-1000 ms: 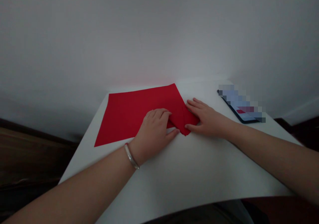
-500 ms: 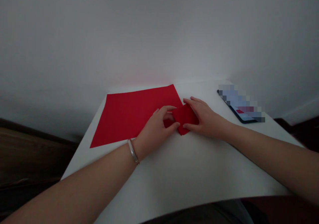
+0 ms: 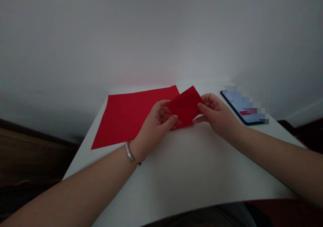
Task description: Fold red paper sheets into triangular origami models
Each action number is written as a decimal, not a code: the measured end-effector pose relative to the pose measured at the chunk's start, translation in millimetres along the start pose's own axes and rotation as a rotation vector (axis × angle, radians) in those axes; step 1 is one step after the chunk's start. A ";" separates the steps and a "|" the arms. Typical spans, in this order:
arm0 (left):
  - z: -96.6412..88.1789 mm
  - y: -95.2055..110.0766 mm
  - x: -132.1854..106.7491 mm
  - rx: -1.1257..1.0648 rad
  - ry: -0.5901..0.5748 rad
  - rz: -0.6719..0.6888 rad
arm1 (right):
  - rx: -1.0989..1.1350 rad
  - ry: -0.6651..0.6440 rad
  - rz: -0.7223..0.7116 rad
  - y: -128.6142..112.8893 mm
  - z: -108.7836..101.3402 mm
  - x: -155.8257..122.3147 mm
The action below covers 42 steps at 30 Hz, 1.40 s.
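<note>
A small folded piece of red paper [image 3: 186,107] is lifted off the white table [image 3: 191,173], tilted up toward me. My left hand [image 3: 154,129], with a silver bangle on its wrist, pinches the piece's left edge. On the other side, my right hand [image 3: 218,116] pinches its right corner between thumb and fingers. Behind the left hand a large flat sheet of red paper [image 3: 131,114] lies on the table.
A phone [image 3: 242,107] with a lit screen lies at the table's far right corner. A pale wall stands right behind the table. Dark floor shows to the left and right of the table.
The small folded red piece lay flat under both hands; both hands have pinched it and raised it off the table, tilted upward. The large sheet stayed put.
</note>
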<state>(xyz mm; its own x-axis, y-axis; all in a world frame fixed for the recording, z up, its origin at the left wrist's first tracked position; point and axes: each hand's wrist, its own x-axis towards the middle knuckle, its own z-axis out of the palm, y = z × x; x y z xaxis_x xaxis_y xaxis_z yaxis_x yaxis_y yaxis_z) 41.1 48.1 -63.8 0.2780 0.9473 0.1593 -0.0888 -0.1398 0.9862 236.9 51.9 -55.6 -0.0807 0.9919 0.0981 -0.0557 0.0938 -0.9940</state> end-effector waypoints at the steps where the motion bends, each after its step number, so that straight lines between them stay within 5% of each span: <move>1: -0.6 0.7 1.1 0.013 0.018 -0.004 | 0.017 -0.023 0.019 0.6 0.2 0.3; 8: -5.9 6.7 4.4 0.098 0.141 0.092 | -0.343 -0.222 -0.077 6.8 -0.5 -1.4; 15: -7.8 9.9 1.0 0.368 0.150 0.336 | -0.452 -0.043 -0.379 -4.6 2.9 -9.0; 20: -8.2 14.3 -1.6 0.492 0.091 0.479 | -0.497 -0.059 -0.448 -9.9 6.1 -12.0; 32: -5.8 17.5 -6.8 0.512 0.051 0.507 | -0.616 -0.099 -0.585 -12.0 10.7 -13.2; 42: -5.0 15.2 -4.1 0.375 0.082 0.435 | -0.484 -0.075 -0.482 -5.1 10.7 -9.9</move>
<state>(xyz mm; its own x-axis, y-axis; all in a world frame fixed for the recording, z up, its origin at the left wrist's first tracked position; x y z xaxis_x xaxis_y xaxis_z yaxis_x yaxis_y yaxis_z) 33.8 43.5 -49.7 0.2154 0.7972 0.5639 0.1712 -0.5994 0.7819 227.4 40.8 -51.0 -0.2277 0.8228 0.5208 0.3465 0.5683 -0.7463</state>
